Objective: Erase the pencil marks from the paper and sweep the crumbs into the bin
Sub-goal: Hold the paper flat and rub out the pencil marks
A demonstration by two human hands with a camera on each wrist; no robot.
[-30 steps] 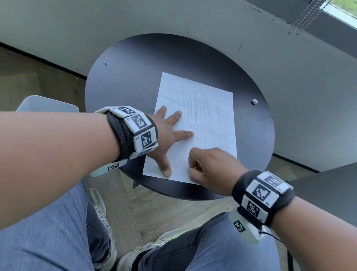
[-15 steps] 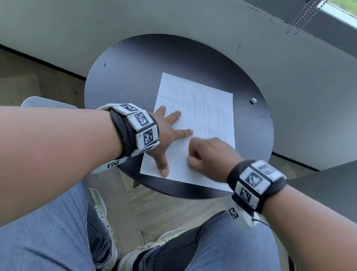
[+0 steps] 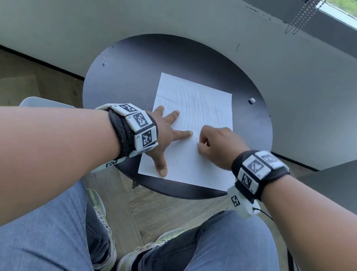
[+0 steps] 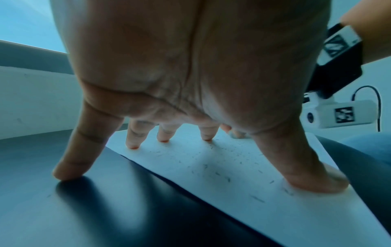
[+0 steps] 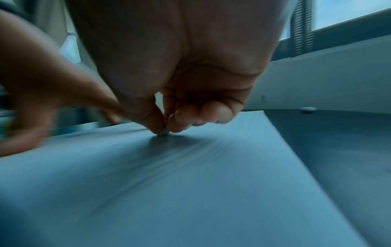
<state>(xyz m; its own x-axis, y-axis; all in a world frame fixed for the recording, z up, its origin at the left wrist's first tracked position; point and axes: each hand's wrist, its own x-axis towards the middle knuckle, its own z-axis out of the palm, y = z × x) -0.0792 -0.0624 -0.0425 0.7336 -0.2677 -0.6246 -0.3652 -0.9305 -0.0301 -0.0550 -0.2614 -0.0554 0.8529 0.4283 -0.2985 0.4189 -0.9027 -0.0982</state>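
A white sheet of paper [image 3: 192, 161] with faint pencil strokes [image 3: 197, 107] across its far half lies on a round black table [image 3: 131, 75]. My left hand [image 3: 168, 133] presses it flat with spread fingers [image 4: 162, 137], the little finger on the bare table. My right hand [image 3: 216, 144] is beside it near the sheet's middle, thumb and fingers pinching a small pale eraser [image 5: 162, 133] whose tip touches the paper [image 5: 190, 183]. Dark eraser crumbs [image 4: 222, 168] lie scattered on the sheet under my left hand.
Another small white eraser piece [image 3: 252, 100] lies on the table right of the paper. A white bin [image 3: 43, 104] shows behind my left forearm, left of the table. A grey wall stands right behind the table, and my knees sit below its near edge.
My right hand has slid away from me up the paper, from near the front edge to the sheet's middle, with the eraser. The left hand has stayed pressed on the paper.
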